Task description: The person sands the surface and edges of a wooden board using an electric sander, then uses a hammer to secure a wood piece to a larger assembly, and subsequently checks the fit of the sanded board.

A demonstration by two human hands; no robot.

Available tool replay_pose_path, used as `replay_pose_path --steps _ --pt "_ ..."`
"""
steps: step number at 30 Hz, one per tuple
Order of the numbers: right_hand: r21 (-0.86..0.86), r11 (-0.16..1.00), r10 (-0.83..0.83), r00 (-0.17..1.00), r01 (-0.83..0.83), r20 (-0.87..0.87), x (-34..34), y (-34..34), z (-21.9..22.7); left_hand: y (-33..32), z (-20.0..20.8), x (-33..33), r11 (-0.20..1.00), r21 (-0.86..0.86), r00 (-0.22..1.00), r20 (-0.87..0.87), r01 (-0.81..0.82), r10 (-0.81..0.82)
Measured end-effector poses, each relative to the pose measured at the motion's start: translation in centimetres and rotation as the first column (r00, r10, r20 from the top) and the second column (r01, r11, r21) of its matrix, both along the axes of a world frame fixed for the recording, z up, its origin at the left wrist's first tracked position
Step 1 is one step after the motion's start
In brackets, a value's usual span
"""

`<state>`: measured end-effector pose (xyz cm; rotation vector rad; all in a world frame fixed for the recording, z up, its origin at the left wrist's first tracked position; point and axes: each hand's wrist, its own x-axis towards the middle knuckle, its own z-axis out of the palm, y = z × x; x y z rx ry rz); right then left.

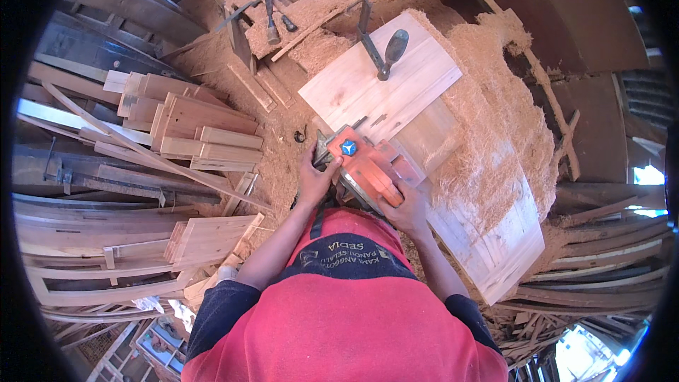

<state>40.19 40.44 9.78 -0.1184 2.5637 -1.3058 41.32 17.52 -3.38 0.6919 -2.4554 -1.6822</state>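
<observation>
I hold an orange power planer with a blue knob close in front of my body, over the near edge of a pale wooden board. My right hand is wrapped round its rear handle. At its front left end, my left hand grips the metal edge, thumb on the orange body. Whether the planer's sole touches the wood cannot be seen. Beyond it, a clamp with a dark handle stands on the pale board. Another pale board, partly under shavings, lies to the right.
Wood shavings heap up on the right and far side. A chisel-like tool lies at the far left. Stacked short boards and a small pile of planks sit left. Long curved boards line the right.
</observation>
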Motion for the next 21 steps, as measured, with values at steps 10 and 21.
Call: replay_pose_path --steps 10,21 --pt "0.007 1.0 0.026 0.998 -0.026 -0.053 -2.6 -3.3 1.0 -2.7 0.2 -2.1 0.996 0.082 0.999 -0.013 -0.033 0.034" --pt "0.022 0.999 0.042 0.999 -0.042 0.008 -4.8 -5.7 -1.2 -6.3 -0.6 -4.8 0.993 0.107 0.999 0.028 -0.045 0.042"
